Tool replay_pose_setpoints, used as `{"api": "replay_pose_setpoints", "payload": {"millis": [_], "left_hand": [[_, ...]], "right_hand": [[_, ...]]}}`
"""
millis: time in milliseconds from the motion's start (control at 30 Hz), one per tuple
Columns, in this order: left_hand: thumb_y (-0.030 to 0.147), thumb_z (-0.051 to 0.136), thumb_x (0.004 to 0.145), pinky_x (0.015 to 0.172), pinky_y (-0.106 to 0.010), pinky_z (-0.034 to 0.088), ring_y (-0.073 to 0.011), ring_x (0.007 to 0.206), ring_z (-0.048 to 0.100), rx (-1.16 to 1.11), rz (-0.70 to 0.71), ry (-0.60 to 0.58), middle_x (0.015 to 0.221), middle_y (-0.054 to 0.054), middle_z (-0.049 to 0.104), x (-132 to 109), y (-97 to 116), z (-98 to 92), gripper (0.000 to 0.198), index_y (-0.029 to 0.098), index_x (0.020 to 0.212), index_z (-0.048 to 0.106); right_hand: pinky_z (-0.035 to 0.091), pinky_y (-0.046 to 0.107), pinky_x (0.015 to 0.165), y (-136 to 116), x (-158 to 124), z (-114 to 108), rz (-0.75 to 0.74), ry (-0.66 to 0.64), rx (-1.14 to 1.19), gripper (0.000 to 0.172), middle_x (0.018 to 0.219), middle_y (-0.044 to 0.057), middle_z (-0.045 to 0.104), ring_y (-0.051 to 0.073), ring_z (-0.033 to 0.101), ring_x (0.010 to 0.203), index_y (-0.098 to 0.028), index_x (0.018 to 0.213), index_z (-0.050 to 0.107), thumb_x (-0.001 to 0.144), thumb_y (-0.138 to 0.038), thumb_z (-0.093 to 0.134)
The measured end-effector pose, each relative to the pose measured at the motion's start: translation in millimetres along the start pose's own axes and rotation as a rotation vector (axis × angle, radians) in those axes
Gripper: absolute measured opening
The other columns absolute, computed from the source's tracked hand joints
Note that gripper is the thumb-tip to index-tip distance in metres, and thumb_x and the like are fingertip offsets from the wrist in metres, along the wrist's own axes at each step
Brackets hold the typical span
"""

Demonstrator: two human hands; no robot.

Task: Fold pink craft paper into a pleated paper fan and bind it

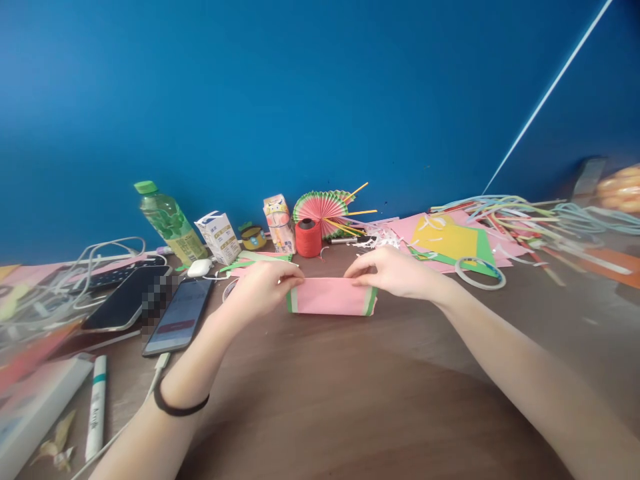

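A folded sheet of pink paper (327,297) with green and white strips at both ends is on the brown table, its long side across my view. My left hand (265,285) pinches its upper left corner between thumb and fingers. At the upper right corner, my right hand (385,272) has the same kind of pinch. Just behind the paper stand a red spool of thread (308,240) and a pleated pink and green paper fan (321,207) with yellow sticks.
Left are a phone (180,317), a green-capped bottle (173,223), a small carton (219,237), an acrylic marker (97,407) and tangled cables. Right lie a roll of tape (480,273), coloured paper sheets (450,237) and many thin strips (530,220). A blue wall (320,87) rises behind.
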State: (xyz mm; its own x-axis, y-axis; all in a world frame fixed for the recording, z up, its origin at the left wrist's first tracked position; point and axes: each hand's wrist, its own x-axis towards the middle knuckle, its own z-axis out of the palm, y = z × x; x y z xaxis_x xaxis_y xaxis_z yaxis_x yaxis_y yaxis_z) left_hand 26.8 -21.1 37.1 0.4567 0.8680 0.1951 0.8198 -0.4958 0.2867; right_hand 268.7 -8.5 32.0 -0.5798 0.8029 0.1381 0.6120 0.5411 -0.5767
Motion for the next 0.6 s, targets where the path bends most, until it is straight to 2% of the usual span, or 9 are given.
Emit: {"api": "replay_pose_setpoints", "payload": {"millis": [233, 367, 500, 600], "left_hand": [[0.030, 0.042, 0.080, 0.064, -0.023, 0.040, -0.0155, 0.073, 0.058, -0.038, -0.011, -0.007, 0.080, -0.001, 0.067, 0, -11, -1.1, 0.026, 0.020, 0.078, 0.065], [0.035, 0.043, 0.080, 0.064, -0.024, 0.041, -0.0156, 0.072, 0.056, -0.110, -0.039, 0.010, 0.078, -0.001, 0.066, 0, -12, -2.3, 0.027, 0.019, 0.078, 0.065], [0.040, 0.047, 0.078, 0.064, -0.024, 0.042, -0.0152, 0.071, 0.055, -0.337, -0.097, 0.095, 0.079, -0.002, 0.064, -2, -11, -8.3, 0.028, 0.017, 0.078, 0.063], [0.043, 0.050, 0.076, 0.057, -0.023, 0.042, -0.0129, 0.063, 0.053, -0.545, -0.174, 0.148, 0.072, -0.001, 0.061, -3, -7, -14.3, 0.030, 0.015, 0.076, 0.062]], "right_hand": [[0.044, 0.026, 0.064, 7, -2, -8, 0.050, 0.033, -0.043, 0.019, 0.081, 0.001, 0.069, 0.015, 0.061, 0.073, -0.019, 0.079, 0.070, 0.074, -0.016, 0.052], [0.043, 0.027, 0.065, 4, -1, -7, 0.032, 0.104, -0.014, 0.017, 0.082, 0.001, 0.068, 0.015, 0.059, 0.073, -0.019, 0.079, 0.068, 0.076, -0.019, 0.050], [0.043, 0.026, 0.061, -2, -2, -10, 0.018, 0.229, 0.139, 0.017, 0.085, 0.002, 0.065, 0.014, 0.058, 0.073, -0.018, 0.084, 0.064, 0.079, -0.026, 0.049], [0.042, 0.024, 0.058, -6, -2, -12, -0.001, 0.297, 0.295, 0.017, 0.084, 0.002, 0.064, 0.013, 0.058, 0.074, -0.019, 0.085, 0.063, 0.079, -0.029, 0.051]]}}
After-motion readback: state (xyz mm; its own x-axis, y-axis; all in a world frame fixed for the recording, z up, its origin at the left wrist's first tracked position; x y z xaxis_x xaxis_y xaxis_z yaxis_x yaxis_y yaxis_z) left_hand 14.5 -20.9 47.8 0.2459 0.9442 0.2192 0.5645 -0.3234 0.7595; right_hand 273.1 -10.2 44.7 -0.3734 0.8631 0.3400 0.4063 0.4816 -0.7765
